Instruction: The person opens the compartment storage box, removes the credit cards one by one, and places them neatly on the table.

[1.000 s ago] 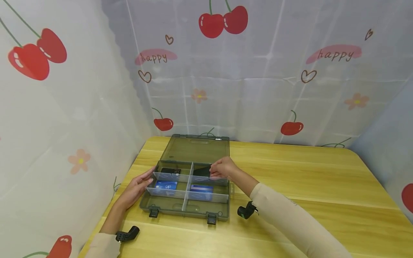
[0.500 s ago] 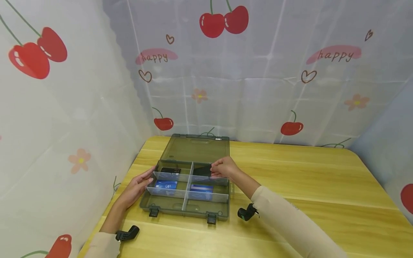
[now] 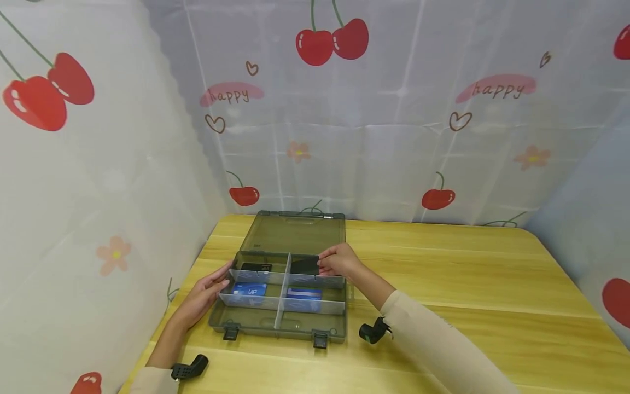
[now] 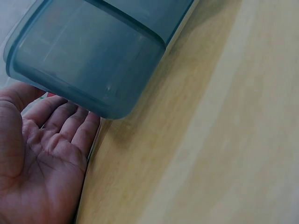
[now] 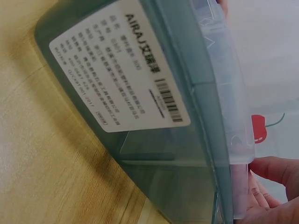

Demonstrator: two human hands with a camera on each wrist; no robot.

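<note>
A smoky grey divided plastic box [image 3: 246, 330] lies with its lid [image 3: 295, 232] folded back. My right hand [image 3: 339, 260] pinches a black card [image 3: 304, 266] at the back right compartment; in the right wrist view that hand [image 5: 278, 191] is at the translucent divider, which partly hides the card. With fingers extended, my left hand [image 3: 203, 293] rests against the box's left side. The left wrist view shows this hand's palm [image 4: 51, 158] by the box corner, fingertips hidden. A black VIP card [image 3: 255, 267] lies back left, a blue VIP card [image 3: 249, 289] middle left, a blue striped card [image 3: 304, 294] middle right.
The box stands on a wood-grain table [image 3: 443, 268], left of its middle. Two latches, one of them this left latch [image 3: 231, 331], jut from the box's front. A cherry-printed curtain [image 3: 384, 164] closes off the back and sides. A white label [image 5: 126, 70] covers the box's right wall.
The head view has shifted slightly, so everything sits a little lower and further left in it. Both hands keep nearly the same places at the box, and the black card stays in the right hand.
</note>
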